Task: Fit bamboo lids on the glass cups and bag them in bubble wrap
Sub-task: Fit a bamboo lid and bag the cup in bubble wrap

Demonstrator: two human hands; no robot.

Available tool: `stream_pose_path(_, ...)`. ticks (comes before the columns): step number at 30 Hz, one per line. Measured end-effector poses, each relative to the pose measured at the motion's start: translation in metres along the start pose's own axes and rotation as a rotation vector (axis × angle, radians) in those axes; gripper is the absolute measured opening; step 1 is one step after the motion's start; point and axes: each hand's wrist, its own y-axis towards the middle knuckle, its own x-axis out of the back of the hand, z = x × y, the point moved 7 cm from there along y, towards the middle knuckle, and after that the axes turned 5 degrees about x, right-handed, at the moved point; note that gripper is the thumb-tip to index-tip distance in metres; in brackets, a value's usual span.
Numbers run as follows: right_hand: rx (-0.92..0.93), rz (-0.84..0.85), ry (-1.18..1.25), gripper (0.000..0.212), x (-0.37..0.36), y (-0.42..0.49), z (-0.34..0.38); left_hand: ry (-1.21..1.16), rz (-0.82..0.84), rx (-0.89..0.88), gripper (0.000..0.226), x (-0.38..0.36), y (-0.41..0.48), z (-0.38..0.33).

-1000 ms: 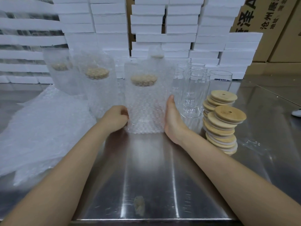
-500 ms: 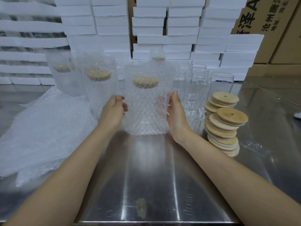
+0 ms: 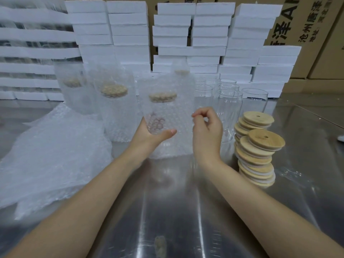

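A glass cup with a bamboo lid sits inside a bubble wrap bag at the centre, lifted and tilted slightly above the steel table. My left hand grips the bagged cup low on its left side, thumb across the front. My right hand is at the bag's right edge with curled fingers, thumb and forefinger pinching the wrap. Two more bagged, lidded cups stand to the left. Several bare glass cups stand behind my right hand.
Two leaning stacks of bamboo lids stand right of my right hand. A loose pile of bubble wrap bags covers the table's left. White foam boxes are stacked along the back, with cardboard cartons behind them at the right.
My left hand shifted under the bagged cup and lifted it, thumb now across the front. My right hand left its flat hold on the side and curled to pinch the bag's edge.
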Motion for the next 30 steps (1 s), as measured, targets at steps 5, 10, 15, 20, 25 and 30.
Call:
stream_pose_path(5,0.223,0.272,-0.364,0.038,-0.023,-0.019,0.015,-0.081,-0.116,-0.027,0.083,0.003,-0.003,-0.005)
stream_pose_path(10,0.221,0.363,-0.439,0.067,-0.036,-0.008,0.023,0.001,-0.046,-0.124,0.083,-0.006,-0.002,-0.017)
stream_pose_path(15,0.063,0.38,-0.389,0.089,-0.022,0.006,0.02,0.032,0.174,-0.066,0.087,-0.013,-0.011,-0.015)
stream_pose_path(20,-0.261,0.443,-0.161,0.079,-0.01,0.017,0.007,-0.114,0.514,0.062,0.055,-0.025,-0.026,-0.018)
stream_pose_path(25,-0.304,0.558,-0.196,0.049,-0.002,0.023,0.001,-0.076,0.622,0.142,0.056,-0.026,-0.03,-0.012)
stream_pose_path(30,-0.206,0.408,-0.243,0.054,0.003,0.041,0.016,-0.312,0.356,0.16,0.039,-0.012,-0.011,-0.008)
